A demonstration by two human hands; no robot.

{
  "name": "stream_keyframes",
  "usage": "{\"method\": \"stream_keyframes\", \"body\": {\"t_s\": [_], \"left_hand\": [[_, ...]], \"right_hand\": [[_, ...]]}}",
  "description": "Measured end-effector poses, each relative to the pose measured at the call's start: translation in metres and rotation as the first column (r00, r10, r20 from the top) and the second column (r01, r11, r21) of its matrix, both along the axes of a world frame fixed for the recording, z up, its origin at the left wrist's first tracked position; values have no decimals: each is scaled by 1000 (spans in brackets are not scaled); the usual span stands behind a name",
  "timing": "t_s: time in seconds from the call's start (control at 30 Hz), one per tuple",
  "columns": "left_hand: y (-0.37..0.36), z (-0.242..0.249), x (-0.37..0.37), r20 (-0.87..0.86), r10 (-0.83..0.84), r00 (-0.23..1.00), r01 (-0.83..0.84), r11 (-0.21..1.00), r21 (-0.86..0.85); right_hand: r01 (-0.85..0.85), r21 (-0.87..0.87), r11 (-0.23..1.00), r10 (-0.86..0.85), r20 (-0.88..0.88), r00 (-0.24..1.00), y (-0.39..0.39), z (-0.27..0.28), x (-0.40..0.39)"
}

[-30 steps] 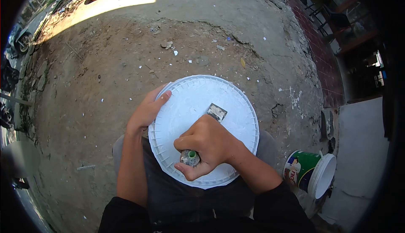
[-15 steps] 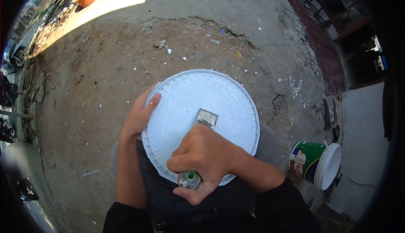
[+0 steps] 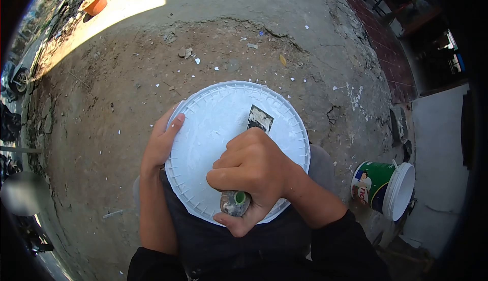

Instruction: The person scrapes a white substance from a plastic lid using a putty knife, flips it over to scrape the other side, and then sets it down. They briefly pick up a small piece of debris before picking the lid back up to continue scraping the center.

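Note:
A round white bucket lid (image 3: 198, 143) with a ribbed rim rests over my lap. At its left edge my left hand (image 3: 163, 137) is closed on the rim, thumb on top and fingers mostly hidden below. My right hand (image 3: 249, 171) is wrapped around the handle of a putty knife (image 3: 260, 119). The blade, crusted with white residue, lies over the upper right of the lid and points away from me. The worn handle end, with a green hole in it, pokes out below my fist. Thin white smears mark the lid.
A green and white paint bucket (image 3: 373, 185) lies tipped on its side to my right, near a pale wall (image 3: 439, 174). Cracked ground with white flakes spreads ahead. An orange pot (image 3: 94, 2) stands far left in sunlight; a motorbike (image 3: 19, 80) is at the left edge.
My right hand has pushed the putty knife forward and slightly right across the lid. My left hand keeps its hold on the rim. The whole view has shifted a little.

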State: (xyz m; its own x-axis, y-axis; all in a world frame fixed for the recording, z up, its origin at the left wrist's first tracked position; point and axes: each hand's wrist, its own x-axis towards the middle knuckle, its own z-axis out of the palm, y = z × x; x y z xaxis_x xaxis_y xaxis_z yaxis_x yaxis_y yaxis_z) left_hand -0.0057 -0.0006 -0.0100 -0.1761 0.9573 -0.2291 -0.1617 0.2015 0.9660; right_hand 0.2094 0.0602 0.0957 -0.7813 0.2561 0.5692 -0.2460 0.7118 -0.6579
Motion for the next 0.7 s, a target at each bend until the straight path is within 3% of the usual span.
{"method": "stream_keyframes", "body": {"t_s": [0.1,0.17,0.3,0.37,0.5,0.57,0.67,0.7], "left_hand": [[0,6,1,59,-28,998,29,999,-27],[1,2,2,31,-18,999,17,1000,17],[-2,8,3,45,-35,998,35,999,0],[-2,8,3,-53,3,999,-4,1000,-15],[-4,11,2,-29,11,1000,-11,1000,12],[-5,15,3,-13,-11,1000,11,1000,4],[-5,8,1,-110,16,994,-16,1000,-5],[-5,10,2,-109,21,994,-22,1000,-3]], "right_hand": [[-38,44,998,33,102,994,0,6,5],[-61,11,998,60,63,996,-3,9,2],[41,14,999,-43,154,987,25,-21,2],[5,4,1000,-5,125,992,19,-13,-1],[-89,-11,996,89,116,989,3,4,-2],[91,130,987,-120,244,962,35,-31,-3],[107,64,992,-117,188,975,34,-18,0],[21,39,999,-26,135,991,18,0,1]]}}
